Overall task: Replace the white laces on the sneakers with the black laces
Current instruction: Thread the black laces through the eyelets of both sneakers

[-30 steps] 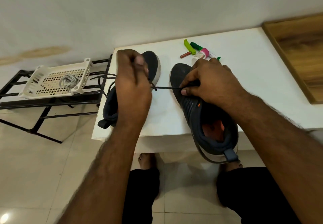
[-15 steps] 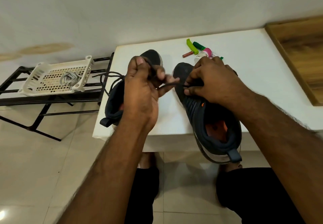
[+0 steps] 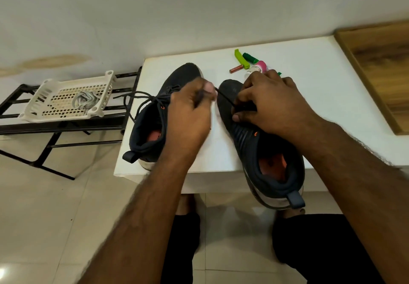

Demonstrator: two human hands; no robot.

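Observation:
Two dark sneakers with orange insoles stand on a white table [image 3: 309,89]. The left sneaker [image 3: 152,126] carries a tied black lace whose loops hang over the table's left edge. My left hand [image 3: 190,111] pinches a black lace [image 3: 223,97] that runs taut to the front of the right sneaker [image 3: 261,151]. My right hand [image 3: 270,102] rests on that sneaker's eyelet area and grips the lace where it enters the shoe; the eyelets are hidden under my fingers. The white laces [image 3: 85,101] lie bundled in a white plastic basket [image 3: 39,97].
The basket sits on a black metal rack [image 3: 66,126] left of the table. Small items, green clips [image 3: 241,59], a battery and a pink-capped bottle [image 3: 260,65], lie behind the right sneaker. A wooden board [image 3: 380,66] lies at the table's right. My legs are below the table edge.
My left hand has come down and closer to the right sneaker, shortening the visible stretch of black lace. My right hand has stayed on the right sneaker.

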